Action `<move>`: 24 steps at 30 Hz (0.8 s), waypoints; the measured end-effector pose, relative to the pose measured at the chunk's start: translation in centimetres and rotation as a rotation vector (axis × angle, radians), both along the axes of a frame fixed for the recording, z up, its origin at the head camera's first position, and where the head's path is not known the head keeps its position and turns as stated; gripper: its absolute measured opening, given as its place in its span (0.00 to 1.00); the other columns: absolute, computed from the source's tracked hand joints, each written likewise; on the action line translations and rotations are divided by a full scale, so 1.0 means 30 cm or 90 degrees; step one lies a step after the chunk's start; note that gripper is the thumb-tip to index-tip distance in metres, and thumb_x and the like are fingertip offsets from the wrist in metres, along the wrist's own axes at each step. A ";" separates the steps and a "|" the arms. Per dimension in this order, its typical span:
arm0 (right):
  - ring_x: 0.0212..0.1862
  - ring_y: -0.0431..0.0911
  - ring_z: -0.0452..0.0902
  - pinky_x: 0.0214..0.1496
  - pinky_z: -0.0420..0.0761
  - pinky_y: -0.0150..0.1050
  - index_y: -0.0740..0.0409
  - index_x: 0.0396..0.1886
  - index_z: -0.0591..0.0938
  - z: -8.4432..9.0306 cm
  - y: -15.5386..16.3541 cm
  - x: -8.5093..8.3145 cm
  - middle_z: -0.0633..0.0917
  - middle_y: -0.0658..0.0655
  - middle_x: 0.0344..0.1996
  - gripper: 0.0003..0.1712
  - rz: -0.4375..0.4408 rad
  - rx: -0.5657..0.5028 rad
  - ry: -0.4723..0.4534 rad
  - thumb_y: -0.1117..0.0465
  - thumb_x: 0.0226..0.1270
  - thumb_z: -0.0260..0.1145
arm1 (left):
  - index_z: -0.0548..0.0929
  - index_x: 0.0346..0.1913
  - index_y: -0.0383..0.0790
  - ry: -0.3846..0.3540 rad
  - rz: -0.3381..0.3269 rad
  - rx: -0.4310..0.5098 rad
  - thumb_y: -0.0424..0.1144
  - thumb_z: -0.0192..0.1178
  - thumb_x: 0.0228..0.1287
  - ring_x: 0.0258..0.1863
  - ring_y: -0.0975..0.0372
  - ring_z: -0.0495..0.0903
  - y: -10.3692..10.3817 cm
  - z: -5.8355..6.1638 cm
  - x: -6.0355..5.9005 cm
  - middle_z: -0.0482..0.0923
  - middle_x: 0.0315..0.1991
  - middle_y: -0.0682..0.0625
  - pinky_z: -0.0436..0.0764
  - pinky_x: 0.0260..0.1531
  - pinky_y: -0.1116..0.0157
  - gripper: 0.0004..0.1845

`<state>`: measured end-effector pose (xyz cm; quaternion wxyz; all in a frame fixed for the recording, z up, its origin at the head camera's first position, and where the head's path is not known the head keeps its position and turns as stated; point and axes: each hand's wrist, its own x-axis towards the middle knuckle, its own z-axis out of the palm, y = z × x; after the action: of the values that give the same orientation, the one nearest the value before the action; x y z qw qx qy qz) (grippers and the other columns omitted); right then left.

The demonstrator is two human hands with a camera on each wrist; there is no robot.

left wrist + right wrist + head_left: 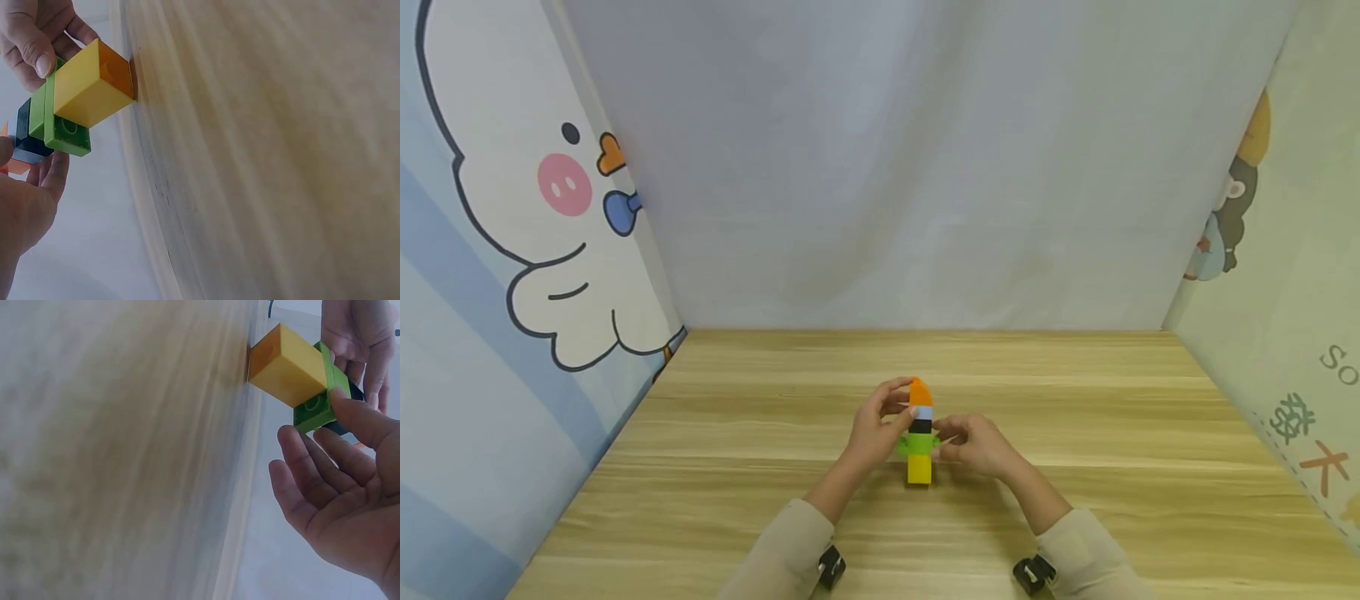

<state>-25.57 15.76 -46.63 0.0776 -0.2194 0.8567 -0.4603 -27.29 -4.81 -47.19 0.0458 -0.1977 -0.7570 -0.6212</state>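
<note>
A tower of toy building bricks point(920, 443) stands upright on the table between both hands. Its yellow brick point(90, 87) is at the bottom, with a wider green layer point(312, 412) over it that juts out on both sides. Above come a black brick point(919, 426), a light blue brick point(924, 412) and a curved orange piece point(920, 392) on top. My left hand point(877, 425) grips the upper part, thumb across the light blue brick and fingers behind. Low on the other side, my right hand point(981, 444) pinches the jutting green end between thumb and fingertips, its other fingers spread.
The wood-grain table point(737, 467) extends around the tower. A pale grey curtain point(925, 167) hangs behind it, with printed cloths point(490, 350) at the left and right sides. Small black devices point(1033, 575) are strapped at both sleeves.
</note>
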 end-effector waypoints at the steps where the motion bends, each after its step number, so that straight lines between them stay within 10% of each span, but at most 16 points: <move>1: 0.55 0.66 0.83 0.54 0.85 0.56 0.79 0.60 0.78 -0.001 -0.001 0.000 0.83 0.75 0.56 0.25 0.000 -0.005 -0.001 0.67 0.69 0.71 | 0.77 0.68 0.37 -0.001 0.003 -0.003 0.27 0.60 0.73 0.52 0.44 0.83 0.001 -0.001 -0.002 0.81 0.55 0.34 0.85 0.51 0.55 0.22; 13: 0.58 0.67 0.81 0.52 0.87 0.50 0.72 0.78 0.59 -0.002 -0.005 -0.002 0.81 0.78 0.56 0.40 0.005 -0.051 -0.021 0.73 0.71 0.65 | 0.75 0.71 0.37 -0.062 0.009 -0.022 0.31 0.61 0.75 0.55 0.42 0.81 -0.002 0.008 -0.025 0.80 0.59 0.33 0.86 0.49 0.55 0.24; 24: 0.55 0.64 0.83 0.54 0.84 0.55 0.72 0.78 0.62 0.008 -0.011 -0.016 0.84 0.73 0.53 0.38 -0.013 0.004 -0.016 0.73 0.71 0.64 | 0.70 0.76 0.38 -0.154 0.006 -0.026 0.27 0.67 0.67 0.58 0.45 0.80 0.001 0.013 -0.048 0.76 0.63 0.34 0.86 0.52 0.57 0.35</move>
<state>-26.05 15.41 -46.40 0.0841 -0.2045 0.8593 -0.4612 -28.73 -4.78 -46.79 -0.0472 -0.1183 -0.7704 -0.6247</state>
